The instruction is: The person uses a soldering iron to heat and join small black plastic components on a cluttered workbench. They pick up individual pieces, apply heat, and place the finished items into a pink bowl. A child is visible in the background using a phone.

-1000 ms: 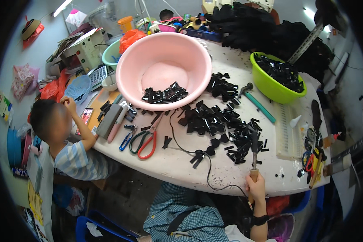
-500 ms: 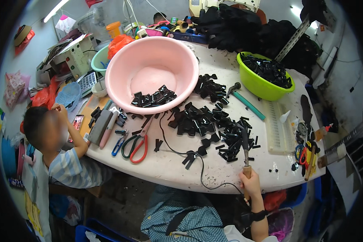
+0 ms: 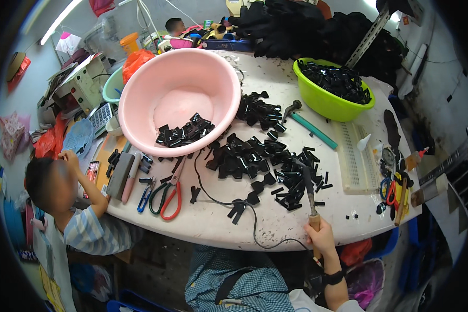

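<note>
My right hand [image 3: 323, 239] is closed round the wooden handle of a soldering iron [image 3: 310, 196] at the table's front edge. Its dark shaft points away from me, with the far end over a pile of short black strips [image 3: 292, 183]; whether it touches them I cannot tell. A black cord [image 3: 255, 221] runs from the handle's lower end across the table. Left of the strips lies a heap of glossy black bow-shaped pieces [image 3: 234, 158]. Separate from the heap, a black piece with two tails [image 3: 237, 209] rests nearer to me. My left hand is out of view.
A large pink basin [image 3: 179, 62] and a green basin [image 3: 327, 110] hold black pieces. Red-and-green-handled scissors [image 3: 170, 200], blue snips [image 3: 144, 197] and a teal-handled tool [image 3: 314, 131] lie about. A ridged clear board [image 3: 354, 161] is at right. A child [image 3: 91, 223] sits at left.
The whole view has shifted a little, so the table's things appear further left. My right hand still grips the soldering iron in nearly the same place. The pieces look unmoved.
</note>
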Demonstrator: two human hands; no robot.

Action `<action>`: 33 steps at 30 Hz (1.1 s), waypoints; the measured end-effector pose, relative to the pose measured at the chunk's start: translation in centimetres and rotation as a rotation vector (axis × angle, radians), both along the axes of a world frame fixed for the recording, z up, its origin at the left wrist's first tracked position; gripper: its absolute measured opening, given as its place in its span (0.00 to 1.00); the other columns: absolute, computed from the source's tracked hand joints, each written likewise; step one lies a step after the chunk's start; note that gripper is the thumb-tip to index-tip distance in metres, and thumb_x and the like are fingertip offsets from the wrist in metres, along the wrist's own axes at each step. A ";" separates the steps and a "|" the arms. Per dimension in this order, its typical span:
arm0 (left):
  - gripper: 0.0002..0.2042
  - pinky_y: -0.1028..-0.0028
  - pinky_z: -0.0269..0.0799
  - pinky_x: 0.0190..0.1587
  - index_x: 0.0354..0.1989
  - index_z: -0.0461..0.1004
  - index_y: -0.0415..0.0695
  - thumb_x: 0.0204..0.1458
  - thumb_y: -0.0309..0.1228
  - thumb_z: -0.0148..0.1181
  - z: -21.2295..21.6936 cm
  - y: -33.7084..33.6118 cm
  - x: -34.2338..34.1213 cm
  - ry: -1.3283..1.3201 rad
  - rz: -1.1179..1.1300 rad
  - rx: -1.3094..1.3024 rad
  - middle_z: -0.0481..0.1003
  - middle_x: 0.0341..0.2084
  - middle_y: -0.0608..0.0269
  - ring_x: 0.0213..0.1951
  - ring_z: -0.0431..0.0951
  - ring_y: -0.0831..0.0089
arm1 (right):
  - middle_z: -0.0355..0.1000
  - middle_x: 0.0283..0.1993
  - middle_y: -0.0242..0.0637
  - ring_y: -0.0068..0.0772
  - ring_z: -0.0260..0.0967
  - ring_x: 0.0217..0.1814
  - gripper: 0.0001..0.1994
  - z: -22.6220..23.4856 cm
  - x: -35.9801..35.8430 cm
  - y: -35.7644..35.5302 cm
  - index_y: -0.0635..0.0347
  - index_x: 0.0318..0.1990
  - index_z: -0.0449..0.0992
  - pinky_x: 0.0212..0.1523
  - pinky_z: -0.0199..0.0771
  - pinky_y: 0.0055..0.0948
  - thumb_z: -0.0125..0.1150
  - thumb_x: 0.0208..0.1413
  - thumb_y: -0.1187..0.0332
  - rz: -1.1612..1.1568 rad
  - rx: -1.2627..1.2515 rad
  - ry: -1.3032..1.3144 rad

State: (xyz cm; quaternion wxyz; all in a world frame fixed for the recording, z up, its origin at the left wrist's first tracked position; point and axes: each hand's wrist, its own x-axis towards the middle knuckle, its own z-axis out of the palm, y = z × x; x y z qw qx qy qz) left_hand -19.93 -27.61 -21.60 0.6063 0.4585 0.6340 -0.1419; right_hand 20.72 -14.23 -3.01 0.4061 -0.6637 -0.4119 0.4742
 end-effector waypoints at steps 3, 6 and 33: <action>0.14 0.69 0.69 0.31 0.25 0.75 0.41 0.44 0.39 0.50 0.2 0.4 0.0 -0.002 -0.060 -0.036 0.74 0.20 0.54 0.25 0.74 0.63 | 0.64 0.16 0.29 0.16 0.60 0.14 0.06 0.0 0.2 0.1 0.62 0.27 0.66 0.15 0.61 0.18 0.56 0.46 0.70 0.018 -0.030 0.013; 0.14 0.69 0.69 0.31 0.24 0.76 0.41 0.44 0.40 0.50 0.3 0.7 -0.1 -0.018 -0.152 -0.094 0.74 0.20 0.54 0.26 0.74 0.63 | 0.65 0.17 0.30 0.18 0.62 0.15 0.07 0.0 0.4 0.5 0.62 0.27 0.67 0.16 0.62 0.19 0.58 0.44 0.70 0.046 -0.026 0.003; 0.16 0.63 0.61 0.31 0.21 0.66 0.40 0.29 0.37 0.65 18.4 26.0 15.8 0.054 -0.417 1.269 0.68 0.21 0.57 0.29 0.68 0.60 | 0.68 0.26 0.43 0.46 0.67 0.27 0.12 -0.3 -0.6 6.3 0.61 0.30 0.70 0.27 0.66 0.34 0.63 0.35 0.71 0.166 0.363 -0.752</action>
